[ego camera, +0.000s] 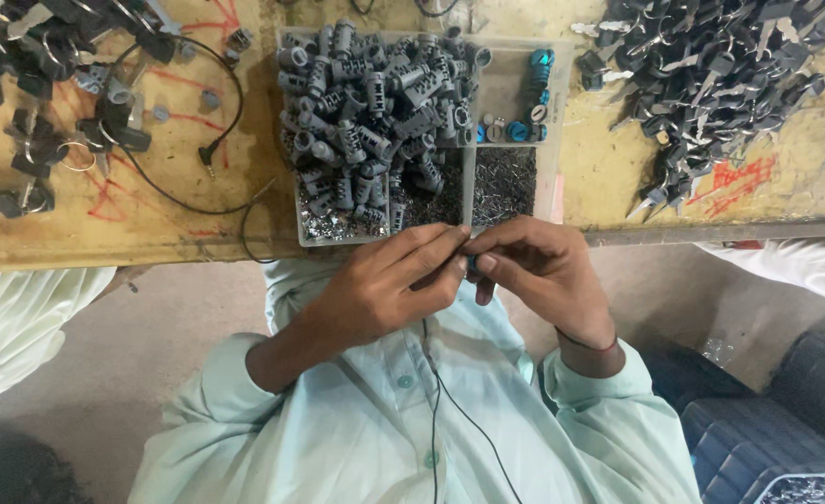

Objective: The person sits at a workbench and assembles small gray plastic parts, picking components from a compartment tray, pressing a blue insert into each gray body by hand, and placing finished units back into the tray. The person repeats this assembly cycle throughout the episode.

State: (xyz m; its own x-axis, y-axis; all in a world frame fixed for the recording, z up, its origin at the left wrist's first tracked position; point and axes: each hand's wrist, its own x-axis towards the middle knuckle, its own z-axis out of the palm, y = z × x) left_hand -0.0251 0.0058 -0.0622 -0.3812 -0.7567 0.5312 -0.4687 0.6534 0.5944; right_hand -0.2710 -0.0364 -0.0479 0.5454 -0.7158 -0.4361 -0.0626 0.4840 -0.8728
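Fingertips of both hands meet just off the near edge of the workbench point(132, 233), pinched together on a small dark part point(471, 266) that shows only as a sliver between them; what kind of part it is cannot be told. The bench, yellowish and marked with red scribbles, carries everything else within arm's reach. Toward its far right corner lies a big heap of dark-headed keys point(711, 75), and at the far left corner a looser scatter of keys on rings point(48, 93) with a thin black cable point(216, 149) curling across the wood. Between them, against the near edge and directly ahead of the hands, sits a clear divided tray point(562, 103), probably placed there so each reach is short. Its largest compartment is piled with grey ribbed cylinders point(375, 112); a smaller far-right compartment holds a few blue pieces point(534, 93); the near compartments hold fine metal bits point(504, 182). The left hand point(375, 289) wraps around from below, thumb and forefinger closed on the part, seemingly steadying it, while the right hand point(538, 271) nips it from the other side, held close over the lap for control.
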